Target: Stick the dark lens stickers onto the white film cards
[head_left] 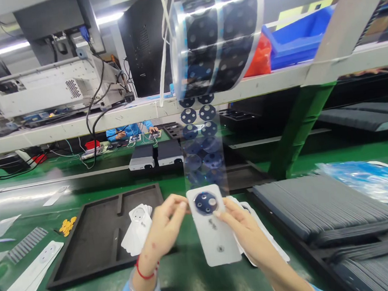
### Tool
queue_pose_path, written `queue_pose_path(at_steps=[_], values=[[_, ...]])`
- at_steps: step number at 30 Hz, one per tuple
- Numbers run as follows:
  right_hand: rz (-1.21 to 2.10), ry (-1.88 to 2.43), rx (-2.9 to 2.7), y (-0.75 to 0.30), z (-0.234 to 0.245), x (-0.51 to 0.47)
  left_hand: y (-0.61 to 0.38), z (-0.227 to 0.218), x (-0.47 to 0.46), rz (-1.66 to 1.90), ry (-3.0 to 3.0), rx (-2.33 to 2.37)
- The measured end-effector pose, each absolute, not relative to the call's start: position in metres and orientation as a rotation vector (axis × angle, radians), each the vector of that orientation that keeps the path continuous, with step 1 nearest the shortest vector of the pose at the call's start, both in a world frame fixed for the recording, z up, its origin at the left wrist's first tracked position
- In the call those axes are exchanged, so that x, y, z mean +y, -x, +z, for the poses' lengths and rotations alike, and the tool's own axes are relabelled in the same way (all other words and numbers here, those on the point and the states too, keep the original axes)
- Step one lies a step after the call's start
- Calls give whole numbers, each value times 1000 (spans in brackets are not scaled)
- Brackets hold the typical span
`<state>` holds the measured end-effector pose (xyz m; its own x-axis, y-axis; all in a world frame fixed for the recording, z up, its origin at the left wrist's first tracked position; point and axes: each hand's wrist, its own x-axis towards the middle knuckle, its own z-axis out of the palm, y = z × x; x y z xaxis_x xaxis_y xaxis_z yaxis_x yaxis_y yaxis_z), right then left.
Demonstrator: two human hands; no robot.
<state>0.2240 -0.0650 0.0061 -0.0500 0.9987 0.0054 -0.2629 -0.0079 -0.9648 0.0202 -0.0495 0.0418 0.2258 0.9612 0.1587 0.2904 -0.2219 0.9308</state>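
A white phone back cover [216, 241] with a round dark-blue camera disc [206, 203] is held up, tilted slightly, in front of me. My right hand [239, 218] grips its upper right edge, the thumb beside the disc. At its upper left edge, the thumb and forefinger of my left hand [168, 220] are pinched together; part of their grip is hidden. Directly behind the cover hangs a clear film strip [202, 156] with two columns of dark round stickers. More white covers [139, 234] lie fanned left of my left hand, and others [270, 236] lie under my right forearm.
The sticker roll [220, 39] hangs from the white shelf [136, 109]. A black tray [84, 248] lies left, near yellow pieces [68, 226] and white strips [32, 277]. Grey panels [328, 206] stand in rows at right, before a green post [301, 131]. A co-worker's hands [153, 129] show across the bench.
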Motion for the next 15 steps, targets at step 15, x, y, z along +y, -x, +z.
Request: queue_pose_path(at_steps=[15], values=[[413, 1839, -1313, -331, -124, -18, 131, -52, 39, 457, -1350, 2246]])
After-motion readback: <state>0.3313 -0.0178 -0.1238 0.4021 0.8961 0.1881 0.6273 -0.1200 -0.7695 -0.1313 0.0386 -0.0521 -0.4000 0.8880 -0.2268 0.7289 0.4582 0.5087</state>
